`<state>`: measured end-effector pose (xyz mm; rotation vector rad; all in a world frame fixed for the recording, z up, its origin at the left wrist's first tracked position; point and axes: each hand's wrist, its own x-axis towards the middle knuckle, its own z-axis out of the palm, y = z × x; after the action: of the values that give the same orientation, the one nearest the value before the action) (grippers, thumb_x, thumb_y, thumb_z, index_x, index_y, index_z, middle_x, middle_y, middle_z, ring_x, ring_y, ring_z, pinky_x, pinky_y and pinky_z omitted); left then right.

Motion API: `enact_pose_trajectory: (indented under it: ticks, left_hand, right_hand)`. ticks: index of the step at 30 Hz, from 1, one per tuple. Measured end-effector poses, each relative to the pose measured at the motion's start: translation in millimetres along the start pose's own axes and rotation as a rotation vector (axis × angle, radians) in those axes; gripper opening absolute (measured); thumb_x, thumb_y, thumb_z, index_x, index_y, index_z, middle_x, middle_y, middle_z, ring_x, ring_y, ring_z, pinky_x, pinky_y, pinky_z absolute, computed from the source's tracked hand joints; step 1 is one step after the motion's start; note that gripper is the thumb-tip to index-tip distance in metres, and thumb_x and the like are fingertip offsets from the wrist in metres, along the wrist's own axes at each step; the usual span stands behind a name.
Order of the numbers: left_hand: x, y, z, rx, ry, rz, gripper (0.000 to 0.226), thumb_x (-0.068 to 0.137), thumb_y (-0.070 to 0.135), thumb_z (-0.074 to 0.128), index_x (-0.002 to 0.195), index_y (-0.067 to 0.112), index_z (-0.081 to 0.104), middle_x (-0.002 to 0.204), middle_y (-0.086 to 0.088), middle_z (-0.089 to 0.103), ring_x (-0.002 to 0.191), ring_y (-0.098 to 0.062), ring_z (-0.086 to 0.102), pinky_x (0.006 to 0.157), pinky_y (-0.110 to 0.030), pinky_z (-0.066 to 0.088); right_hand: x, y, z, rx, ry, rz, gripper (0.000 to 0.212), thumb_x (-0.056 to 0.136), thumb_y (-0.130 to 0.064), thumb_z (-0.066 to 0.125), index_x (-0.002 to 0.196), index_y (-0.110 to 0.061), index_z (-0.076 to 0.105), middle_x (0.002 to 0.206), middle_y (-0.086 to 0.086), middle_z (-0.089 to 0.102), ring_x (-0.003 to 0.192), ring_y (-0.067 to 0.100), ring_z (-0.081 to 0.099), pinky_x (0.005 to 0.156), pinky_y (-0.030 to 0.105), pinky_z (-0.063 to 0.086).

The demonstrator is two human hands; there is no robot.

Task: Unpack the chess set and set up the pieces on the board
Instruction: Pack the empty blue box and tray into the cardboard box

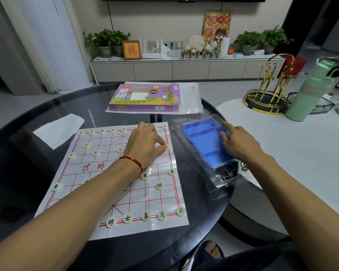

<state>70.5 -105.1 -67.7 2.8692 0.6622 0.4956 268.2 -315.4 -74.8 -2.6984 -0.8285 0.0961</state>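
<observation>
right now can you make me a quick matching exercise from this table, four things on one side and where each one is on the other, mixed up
Things:
1. purple box
2. blue tray
3. green bottle
4. left hand

Places:
A. under the right hand
B. on the paper board, fingers on a piece at its right edge
C. far side of the dark glass table
D. on the white table to the right

Pairs: 1-C, 2-A, 3-D, 4-B

board (114, 169): creased glossy paper | tray (204, 141): blue plastic (clear shell) | table (27, 153): dark glass
</observation>
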Motion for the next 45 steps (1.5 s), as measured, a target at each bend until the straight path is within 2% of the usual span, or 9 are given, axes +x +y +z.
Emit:
enact_pose_trajectory:
  ticks: [14,20,23,26,31,34,38,42,45]
  left_hand:
    - [7,5,2,-0.156,0.053,-0.055,0.029,0.091,0.039,0.07,0.114,0.022,0.076,0.113,0.0,0.067,0.11,-0.017,0.049,0.088,-0.03,0.043]
    - [11,43,4,-0.226,0.0,0.018,0.032,0.093,0.04,0.062,0.119,0.023,0.071,0.114,-0.001,0.066,0.113,-0.018,0.051,0.095,-0.031,0.046]
    - [10,57,-2,-0.351,-0.017,-0.059,0.037,0.092,0.04,0.064,0.123,0.02,0.064,0.113,-0.002,0.062,0.106,-0.016,0.056,0.088,-0.028,0.048]
    - [7,65,-9,-0.499,-0.013,-0.18,0.039,0.091,0.044,0.066,0.119,0.018,0.06,0.109,-0.001,0.063,0.099,-0.015,0.06,0.083,-0.027,0.051]
    - [14,70,-23,-0.855,-0.191,-0.549,0.077,0.086,0.061,0.064,0.141,0.011,0.044,0.117,-0.011,0.067,0.093,-0.018,0.069,0.075,-0.031,0.051]
    - [17,76,-41,-1.469,-0.355,-0.571,0.047,0.092,0.038,0.07,0.119,0.001,0.061,0.105,-0.021,0.07,0.086,-0.026,0.073,0.073,-0.035,0.063]
    - [30,70,-53,-1.637,-0.29,-0.659,0.005,0.093,0.004,0.065,0.097,0.003,0.062,0.071,-0.012,0.059,0.053,-0.018,0.063,0.053,-0.033,0.061]
    - [51,45,-55,-1.803,-0.217,-0.75,0.011,0.093,-0.001,0.063,0.102,0.005,0.06,0.113,-0.02,0.061,0.113,-0.034,0.065,0.077,-0.052,0.06]
    - [67,44,-53,-1.853,-0.156,-0.786,0.027,0.093,-0.004,0.061,0.119,0.005,0.058,0.114,-0.021,0.067,0.112,-0.037,0.065,0.075,-0.053,0.06]
  right_hand:
    - [-9,11,-25,0.044,-0.085,0.2,0.061,0.102,-0.056,0.04,0.146,-0.014,0.04,0.138,0.019,0.056,0.114,0.038,0.059,0.096,0.05,0.052]
    - [-24,17,-31,0.242,-0.039,0.194,0.054,0.097,-0.056,0.055,0.132,-0.015,0.059,0.125,0.016,0.062,0.088,0.027,0.063,0.068,0.035,0.052]
    - [-31,26,-41,0.353,-0.038,0.237,0.044,0.099,-0.048,0.057,0.127,-0.014,0.062,0.12,0.015,0.061,0.075,0.027,0.063,0.054,0.032,0.049]
    - [-37,32,-55,0.415,-0.05,0.303,0.043,0.101,-0.042,0.057,0.13,-0.011,0.062,0.122,0.014,0.059,0.075,0.029,0.064,0.062,0.039,0.056]
    - [-32,9,-80,0.529,-0.023,0.301,0.04,0.104,-0.035,0.054,0.13,-0.006,0.062,0.112,0.013,0.062,0.073,0.021,0.059,0.054,0.029,0.048]
    - [-22,-22,-89,0.582,-0.013,0.25,0.039,0.103,-0.036,0.054,0.127,-0.007,0.064,0.11,0.011,0.065,0.071,0.021,0.062,0.051,0.027,0.05]
    - [-7,-56,-96,0.6,-0.052,0.149,0.03,0.102,-0.032,0.056,0.117,-0.009,0.069,0.106,0.01,0.069,0.074,0.025,0.072,0.065,0.036,0.063]
    - [-8,-57,-92,0.78,0.074,0.252,0.047,0.096,-0.049,0.059,0.118,-0.008,0.059,0.105,0.01,0.063,0.094,0.028,0.069,0.078,0.044,0.061]
    - [-16,-73,-70,1.298,-0.101,0.382,0.06,0.086,-0.057,0.071,0.118,-0.012,0.048,0.106,0.018,0.063,0.094,0.036,0.074,0.084,0.05,0.062]
